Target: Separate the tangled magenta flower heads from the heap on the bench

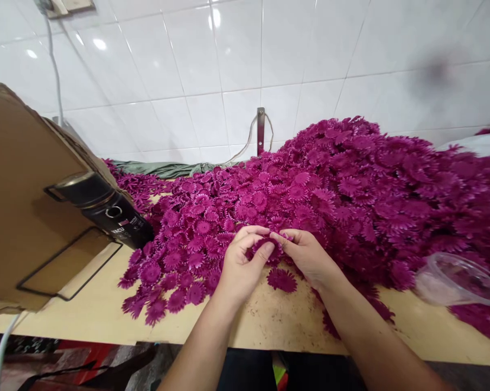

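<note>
Between my two hands is a magenta artificial flower [262,251], its petals partly covered by fingers. My left hand [240,267] pinches it, thumb across the front and fingers behind. On the other side my right hand [310,255] is closed, thumb and forefinger together at the flower's upper right edge. Any smaller part in those right fingertips is too small to make out. Just below the hands, one loose magenta flower [282,279] lies flat on the wooden table [277,326]. Behind both hands spreads a big heap of similar flowers [350,179].
At left a black vacuum flask [110,209] leans beside a cardboard box [29,206] and a black wire frame [69,277]. A clear plastic tub [456,282] lies tilted at right against the heap. White tiled wall [240,65] and a metal bracket [261,130] stand behind.
</note>
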The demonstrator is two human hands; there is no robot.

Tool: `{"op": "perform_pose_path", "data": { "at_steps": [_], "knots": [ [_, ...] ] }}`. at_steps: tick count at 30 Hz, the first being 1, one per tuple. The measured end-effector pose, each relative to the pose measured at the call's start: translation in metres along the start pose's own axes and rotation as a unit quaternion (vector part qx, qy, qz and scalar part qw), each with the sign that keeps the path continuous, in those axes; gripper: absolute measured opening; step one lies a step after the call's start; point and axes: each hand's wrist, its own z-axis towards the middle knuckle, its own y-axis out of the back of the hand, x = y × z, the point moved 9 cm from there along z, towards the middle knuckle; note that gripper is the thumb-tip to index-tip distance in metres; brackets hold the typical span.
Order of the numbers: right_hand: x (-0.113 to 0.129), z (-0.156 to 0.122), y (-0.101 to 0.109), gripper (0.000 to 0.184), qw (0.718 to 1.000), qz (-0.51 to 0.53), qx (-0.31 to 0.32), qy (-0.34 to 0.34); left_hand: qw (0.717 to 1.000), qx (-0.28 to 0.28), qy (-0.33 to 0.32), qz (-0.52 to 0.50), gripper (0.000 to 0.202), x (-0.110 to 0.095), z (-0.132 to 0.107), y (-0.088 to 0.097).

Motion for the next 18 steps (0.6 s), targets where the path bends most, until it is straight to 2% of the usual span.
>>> {"op": "perform_pose_path", "data": {
  "at_steps": [2,4,9,11,14,15,16,18],
  "knots": [
    [-0.004,0.000,-0.002,0.050,0.999,0.038,0.005,-0.016,0.999,0.035,0.006,-0.003,0.005,0.003,0.000,-0.009],
    [-0.009,-0.001,-0.002,0.052,0.996,0.080,0.007,-0.031,0.999,0.023,0.026,0.002,0.005,0.008,0.000,-0.010],
    [-0.015,-0.007,-0.009,0.040,0.988,0.142,0.048,-0.039,0.994,-0.084,0.075,-0.015,0.008,0.022,-0.002,0.012],
    [-0.017,-0.011,-0.007,0.035,0.985,0.158,0.056,-0.040,0.985,-0.133,0.097,-0.047,0.011,0.031,-0.001,0.027],
    [-0.020,-0.016,0.006,0.033,0.983,0.176,0.019,-0.047,0.962,-0.237,0.102,-0.095,0.018,0.042,0.000,0.058],
    [-0.020,-0.017,0.011,0.033,0.983,0.180,0.001,-0.048,0.956,-0.255,0.098,-0.102,0.019,0.045,0.000,0.064],
    [-0.020,-0.018,0.015,0.033,0.982,0.180,-0.015,-0.051,0.958,-0.249,0.103,-0.103,0.019,0.047,0.002,0.066],
    [-0.020,-0.018,0.017,0.035,0.982,0.173,-0.033,-0.062,0.971,-0.187,0.122,-0.082,0.017,0.050,0.008,0.058]
  ]
}}
